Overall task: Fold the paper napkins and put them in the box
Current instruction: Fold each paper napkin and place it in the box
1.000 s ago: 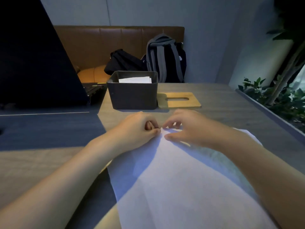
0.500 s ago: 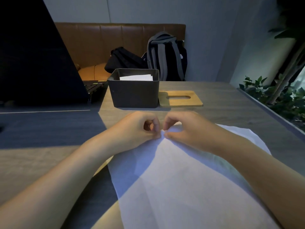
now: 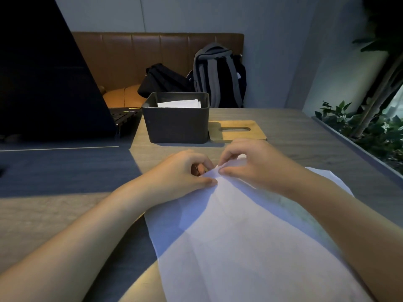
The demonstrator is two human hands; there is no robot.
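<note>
A large white paper napkin (image 3: 239, 243) lies spread on the wooden table (image 3: 65, 214) in front of me. My left hand (image 3: 185, 171) and my right hand (image 3: 250, 164) meet at its far corner, each pinching the thin paper between thumb and fingertips. The corner is lifted slightly off the table between the two hands. Behind them stands a dark grey open box (image 3: 176, 125) with folded white napkins (image 3: 180, 103) inside.
A wooden lid with a slot (image 3: 236, 130) lies right of the box. An open laptop (image 3: 50, 83) fills the left side. Two bags (image 3: 218, 77) sit on a brown bench behind the table. Plants (image 3: 370, 127) line the right edge.
Both hands stay at the napkin's far corner; the right hand's fingers have raised the corner a little. The view has shifted slightly.
</note>
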